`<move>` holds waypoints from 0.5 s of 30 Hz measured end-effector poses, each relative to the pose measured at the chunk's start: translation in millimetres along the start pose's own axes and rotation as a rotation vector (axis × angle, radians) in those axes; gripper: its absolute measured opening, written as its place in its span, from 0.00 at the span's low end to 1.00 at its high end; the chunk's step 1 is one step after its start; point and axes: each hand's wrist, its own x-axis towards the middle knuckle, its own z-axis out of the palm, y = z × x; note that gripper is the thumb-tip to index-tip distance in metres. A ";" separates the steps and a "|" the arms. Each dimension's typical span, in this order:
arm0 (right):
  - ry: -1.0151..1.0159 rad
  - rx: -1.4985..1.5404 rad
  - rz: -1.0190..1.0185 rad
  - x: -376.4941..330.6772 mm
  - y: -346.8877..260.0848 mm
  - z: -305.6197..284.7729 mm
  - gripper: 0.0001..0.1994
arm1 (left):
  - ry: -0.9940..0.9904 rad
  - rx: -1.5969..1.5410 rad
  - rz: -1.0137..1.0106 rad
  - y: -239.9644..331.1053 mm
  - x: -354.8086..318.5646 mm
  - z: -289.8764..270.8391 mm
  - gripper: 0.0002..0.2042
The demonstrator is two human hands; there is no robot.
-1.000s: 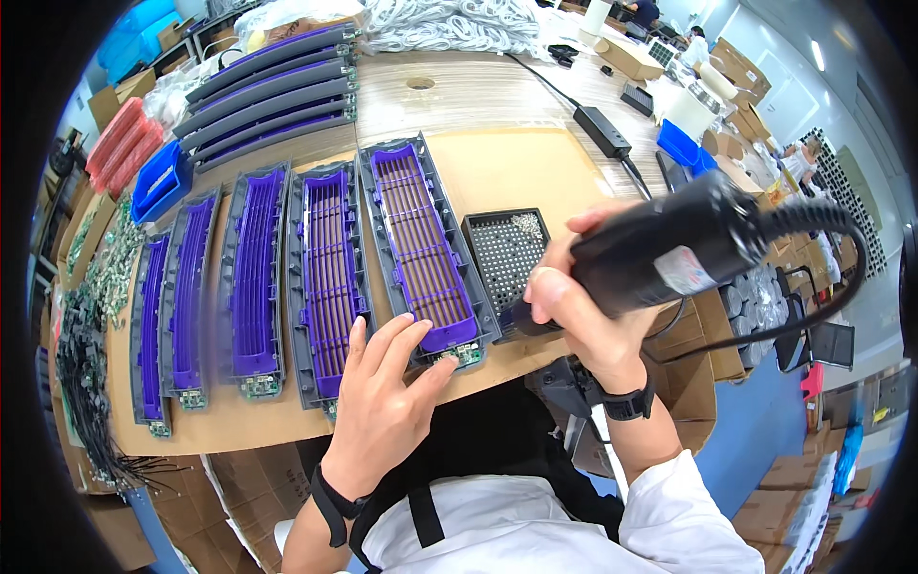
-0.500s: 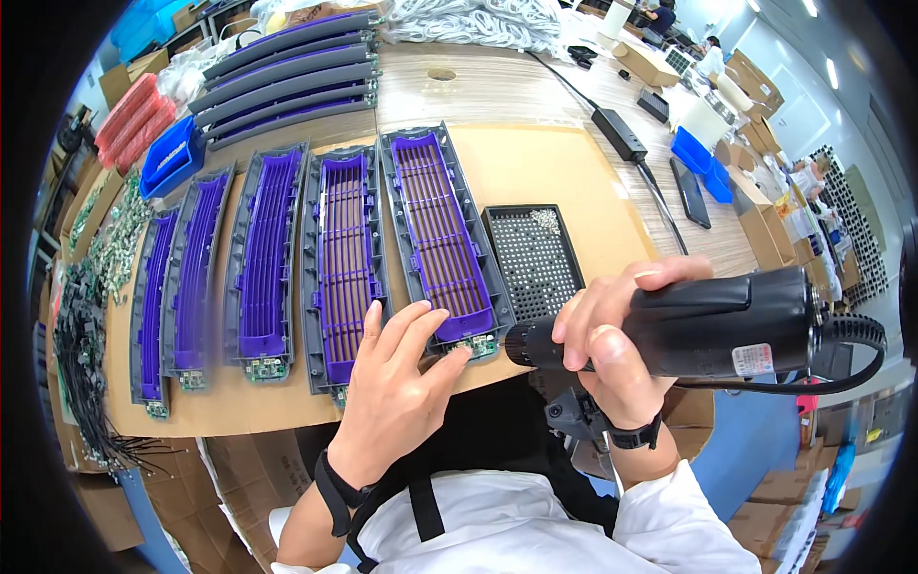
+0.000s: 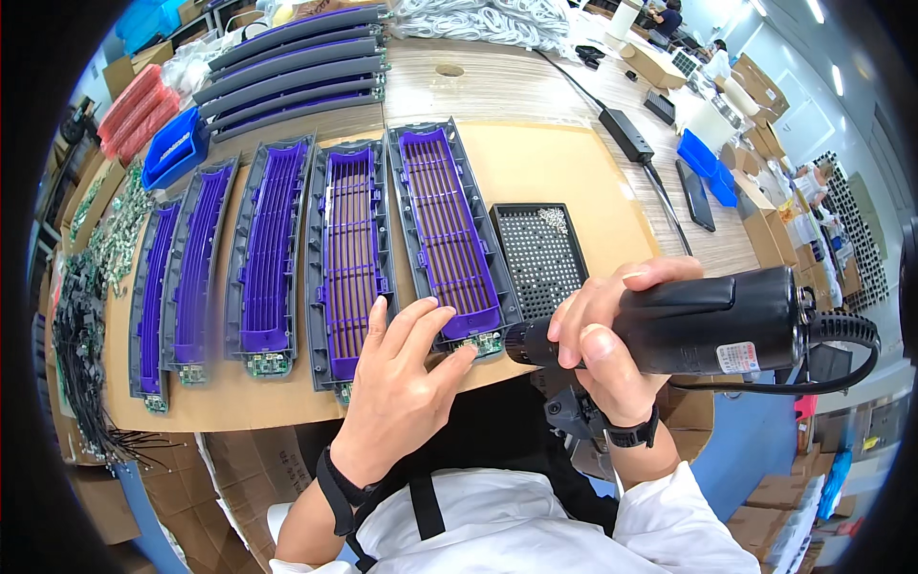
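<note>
Purple ribs fill the grey panel [image 3: 448, 234] I am working on; it lies at the near edge of the wooden table [image 3: 564, 167], rightmost in a row of similar panels. My left hand [image 3: 397, 397] rests with fingers spread loose, tips touching the panel's near end by its small green circuit board [image 3: 488, 342]. My right hand [image 3: 612, 349] is clenched around a black electric screwdriver [image 3: 698, 320], whose tip points at that board. Just beside the panel sits a black screw tray [image 3: 540, 256].

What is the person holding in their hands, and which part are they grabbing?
The right hand grips a black electric screwdriver around the front of its body. The left hand holds nothing; its fingers rest on the near end of a purple-and-grey panel.
</note>
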 end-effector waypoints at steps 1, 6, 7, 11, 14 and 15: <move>-0.012 -0.010 0.007 -0.4 0.3 -0.3 0.23 | 0.000 0.001 -0.002 -0.1 -0.1 -0.3 0.09; 0.066 -0.098 0.103 -0.2 -4.3 10.3 0.21 | -0.004 0.005 -0.002 -0.3 -0.1 -0.4 0.09; 0.064 -0.101 0.110 -0.3 -4.1 10.7 0.21 | -0.003 0.002 -0.002 -0.6 -0.3 -0.1 0.09; -0.094 -0.239 0.083 2.6 -1.5 1.0 0.21 | 0.013 -0.014 -0.001 0.5 1.2 -0.5 0.08; -0.141 -0.064 0.162 11.5 1.4 4.2 0.22 | 0.034 -0.033 0.012 0.2 2.4 -1.2 0.06; -0.162 0.010 0.185 13.2 3.2 7.1 0.21 | 0.041 -0.040 0.018 0.0 2.5 -1.3 0.05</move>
